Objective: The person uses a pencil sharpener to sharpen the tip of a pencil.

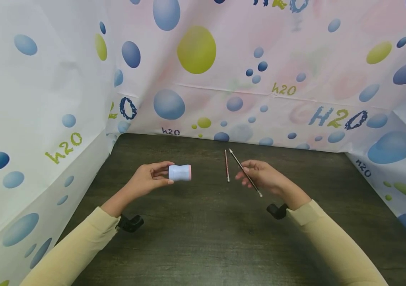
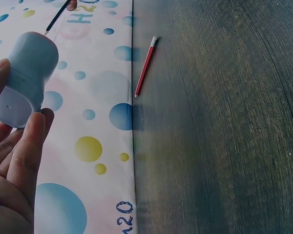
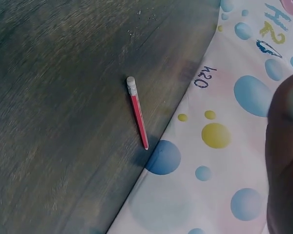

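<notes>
My left hand grips a light-blue, waisted pencil sharpener between thumb and fingers, its pink end facing right. In the left wrist view the same sharpener shows its rounded base turned to the camera. My right hand pinches a dark pencil that slants up and to the left, tip away from me, with a pale end near the wrist. Between the hands, a red pencil lies on the table; the right wrist view shows this red pencil with its white eraser end.
The dark wooden table runs back to a white sheet printed with blue and green bubbles, which also hangs at both sides. Small pale specks dot the tabletop in the right wrist view. Black straps with cameras sit on both wrists.
</notes>
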`<state>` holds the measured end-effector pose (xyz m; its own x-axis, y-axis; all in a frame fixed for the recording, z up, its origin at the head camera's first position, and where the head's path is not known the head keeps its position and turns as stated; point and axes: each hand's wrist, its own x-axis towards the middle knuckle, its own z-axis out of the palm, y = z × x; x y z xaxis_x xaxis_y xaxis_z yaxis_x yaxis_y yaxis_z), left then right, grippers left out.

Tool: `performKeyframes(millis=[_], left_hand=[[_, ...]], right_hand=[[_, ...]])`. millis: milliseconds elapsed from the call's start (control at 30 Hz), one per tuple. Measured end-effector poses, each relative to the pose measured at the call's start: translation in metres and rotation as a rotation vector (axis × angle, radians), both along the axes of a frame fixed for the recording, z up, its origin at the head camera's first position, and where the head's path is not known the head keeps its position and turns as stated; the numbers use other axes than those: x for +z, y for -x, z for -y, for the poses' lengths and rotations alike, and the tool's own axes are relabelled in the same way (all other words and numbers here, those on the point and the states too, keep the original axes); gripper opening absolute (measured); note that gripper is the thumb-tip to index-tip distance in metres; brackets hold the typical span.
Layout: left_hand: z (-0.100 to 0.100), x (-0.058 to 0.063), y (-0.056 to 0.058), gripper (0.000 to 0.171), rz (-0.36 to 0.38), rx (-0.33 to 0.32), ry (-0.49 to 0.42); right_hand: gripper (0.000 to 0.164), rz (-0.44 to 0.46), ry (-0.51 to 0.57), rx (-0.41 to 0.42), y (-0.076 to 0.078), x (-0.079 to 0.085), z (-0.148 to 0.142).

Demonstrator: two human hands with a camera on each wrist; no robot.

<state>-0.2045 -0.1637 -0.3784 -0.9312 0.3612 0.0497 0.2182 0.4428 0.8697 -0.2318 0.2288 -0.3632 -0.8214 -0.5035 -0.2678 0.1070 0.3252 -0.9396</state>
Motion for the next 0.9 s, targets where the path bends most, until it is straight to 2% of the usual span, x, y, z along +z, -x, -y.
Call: performKeyframes(millis=[133, 533, 800, 900], left_hand=[[0.001, -0.001, 0.0, 0.056, 0.009, 0.009, -0.007], [0.004, -0.001, 0.003, 0.056, 0.023, 0.026, -0.02], [0.003, -0.003, 0.002, 0.056, 0.034, 0.033, -0.038], [0.003, -0.004, 0.001, 0.056, 0.036, 0.036, -0.042]], right_hand=[[0.034, 0.015, 0.061, -0.015, 0.004, -0.002, 0.002], [0.052, 0.063, 0.175, -0.124, 0.015, -0.006, 0.019], [0.051, 0.129, 0.228, -0.184, 0.022, -0.006, 0.03], [0.049, 0.141, 0.249, -0.179, 0.026, -0.005, 0.036]])
